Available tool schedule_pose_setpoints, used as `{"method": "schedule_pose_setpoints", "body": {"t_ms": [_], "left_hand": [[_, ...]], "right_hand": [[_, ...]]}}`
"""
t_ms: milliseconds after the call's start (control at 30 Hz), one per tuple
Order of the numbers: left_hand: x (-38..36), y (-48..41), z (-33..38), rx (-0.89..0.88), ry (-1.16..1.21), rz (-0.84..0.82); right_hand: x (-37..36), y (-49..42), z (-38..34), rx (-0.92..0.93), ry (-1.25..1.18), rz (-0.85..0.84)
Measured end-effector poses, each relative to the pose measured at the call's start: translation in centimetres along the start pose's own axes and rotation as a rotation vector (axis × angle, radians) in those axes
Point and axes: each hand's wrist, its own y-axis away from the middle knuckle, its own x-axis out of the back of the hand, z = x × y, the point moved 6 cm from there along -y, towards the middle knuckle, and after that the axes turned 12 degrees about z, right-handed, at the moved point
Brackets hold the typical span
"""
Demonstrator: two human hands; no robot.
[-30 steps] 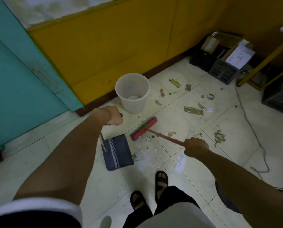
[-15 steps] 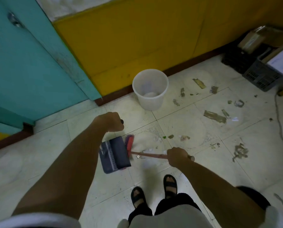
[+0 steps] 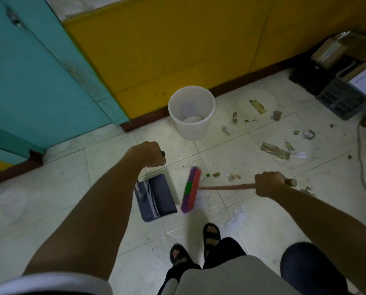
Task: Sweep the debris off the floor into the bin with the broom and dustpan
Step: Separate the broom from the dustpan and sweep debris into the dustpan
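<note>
I see the left hand (image 3: 149,153) wrapped tight on the handle of the dark, ridged plastic dustpan (image 3: 156,196) flat on the smooth tiles. The right hand (image 3: 270,186) grips the red wooden broom (image 3: 191,190) stick. The fuzzy purple-and-green head has backed off the pan since before; torn scraps (image 3: 274,150) lie near the round white plastic bin (image 3: 191,112).

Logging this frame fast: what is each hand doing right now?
Left hand: closed on the dustpan handle.
Right hand: closed on the broom handle.
</note>
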Motion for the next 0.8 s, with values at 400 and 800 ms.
{"method": "schedule_pose_setpoints", "body": {"t_ms": [400, 800], "left_hand": [[-1.2, 3.6, 0.4, -0.082, 0.053, 0.021], [-1.9, 4.4, 5.1, -0.121, 0.044, 0.051]], "right_hand": [[0.7, 6.6, 4.8, -0.185, -0.103, 0.066], [-5.2, 7.5, -0.9, -0.357, -0.560, -0.012]]}}
